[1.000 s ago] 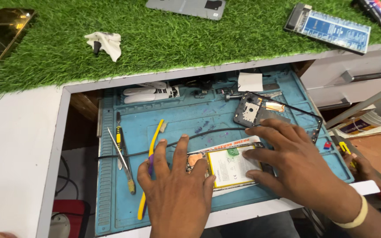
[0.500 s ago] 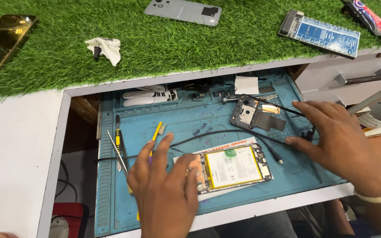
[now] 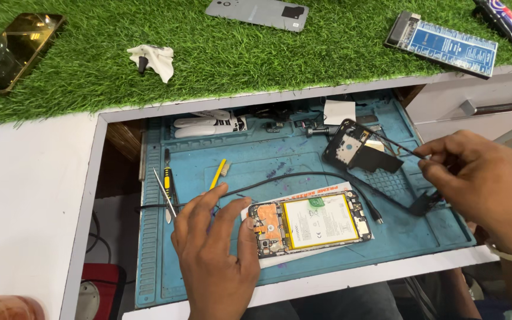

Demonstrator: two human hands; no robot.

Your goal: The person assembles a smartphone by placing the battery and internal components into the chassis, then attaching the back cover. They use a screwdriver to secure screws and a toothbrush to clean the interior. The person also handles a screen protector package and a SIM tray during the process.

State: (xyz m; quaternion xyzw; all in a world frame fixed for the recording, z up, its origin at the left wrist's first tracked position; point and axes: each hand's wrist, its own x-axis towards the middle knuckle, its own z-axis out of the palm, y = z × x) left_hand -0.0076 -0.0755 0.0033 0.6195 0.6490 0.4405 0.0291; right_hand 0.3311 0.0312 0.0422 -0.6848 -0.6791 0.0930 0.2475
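Head view: left hand (image 3: 217,266) steadies the opened phone (image 3: 310,222) on the blue mat (image 3: 422,228) with thumb pressed at its edge, right hand (image 3: 481,184) pinches thin tweezers (image 3: 399,149) near the black frame (image 3: 357,145); advisable to keep the phone pinned flat.
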